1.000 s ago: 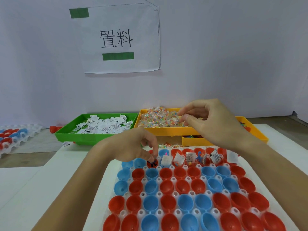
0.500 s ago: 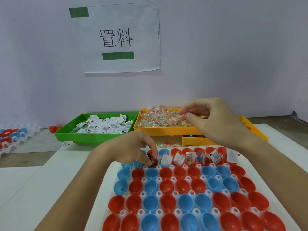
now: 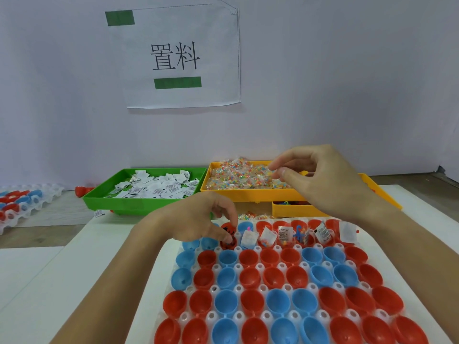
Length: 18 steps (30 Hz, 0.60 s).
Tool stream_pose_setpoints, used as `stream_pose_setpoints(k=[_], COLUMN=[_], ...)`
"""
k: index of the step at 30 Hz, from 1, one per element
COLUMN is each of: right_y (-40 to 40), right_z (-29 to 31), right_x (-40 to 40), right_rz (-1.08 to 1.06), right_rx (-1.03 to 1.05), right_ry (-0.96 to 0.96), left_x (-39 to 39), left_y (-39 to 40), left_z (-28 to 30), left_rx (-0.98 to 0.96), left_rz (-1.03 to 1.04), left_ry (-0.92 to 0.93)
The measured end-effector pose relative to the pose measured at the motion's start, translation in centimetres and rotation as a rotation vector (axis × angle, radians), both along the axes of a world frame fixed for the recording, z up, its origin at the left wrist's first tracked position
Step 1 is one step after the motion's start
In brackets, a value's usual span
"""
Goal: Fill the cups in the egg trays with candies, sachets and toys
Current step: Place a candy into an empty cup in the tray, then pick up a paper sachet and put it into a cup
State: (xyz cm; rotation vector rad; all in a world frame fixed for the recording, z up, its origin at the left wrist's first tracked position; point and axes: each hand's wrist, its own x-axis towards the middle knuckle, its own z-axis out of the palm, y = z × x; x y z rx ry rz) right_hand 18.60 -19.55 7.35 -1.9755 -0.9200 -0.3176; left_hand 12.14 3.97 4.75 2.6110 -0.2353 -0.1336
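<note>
A second clear egg tray (image 3: 22,204) with red and blue cups sits at the far left. Next, a green plastic bin (image 3: 104,198) holds white paper sachets (image 3: 159,186). The left hand (image 3: 198,219) pinches a small dark toy (image 3: 229,238) at a red cup (image 3: 227,243) in the main clear tray (image 3: 238,289) on the white worktop (image 3: 49,281). The right hand (image 3: 320,177), fingers curled toward the thumb, hovers over wrapped multicoloured candies (image 3: 238,176) in the yellow bin (image 3: 248,194); whether it grips one I cannot tell.
</note>
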Motion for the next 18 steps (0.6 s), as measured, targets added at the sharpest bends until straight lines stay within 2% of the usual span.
stream_pose_setpoints(k=[4, 6, 9, 10, 13, 15, 18], right_y=[-0.1, -0.2, -0.3, -0.3, -0.3, -0.3, -0.2], right_z=[0.2, 0.3, 0.4, 0.4, 0.4, 0.3, 0.3], right_x=[0.0, 0.0, 0.0, 0.0, 0.0, 0.0, 0.0], right_rz=[-0.001, -0.002, -0.006, -0.008, -0.010, -0.012, -0.011], right_rx=[0.003, 0.010, 0.012, 0.011, 0.004, -0.004, -0.010], right_ry=[0.008, 0.012, 0.016, 0.017, 0.018, 0.015, 0.011], left_x=[-0.1, 0.0, 0.3, 0.4, 0.6, 0.9, 1.2], left_y=[0.6, 1.1, 2.6, 3.3, 4.9, 5.2, 5.1], left_z=[0.5, 0.7, 0.0, -0.4, -1.9, -2.7, -3.2], left_rx=[-0.095, -0.145, -0.086, -0.046, 0.142, 0.288, 0.388], left_rz=[0.006, 0.073, 0.385, 0.497, 0.675, 0.722, 0.728], left_ry=[-0.061, -0.180, -0.465, -0.502, -0.381, -0.286, -0.191])
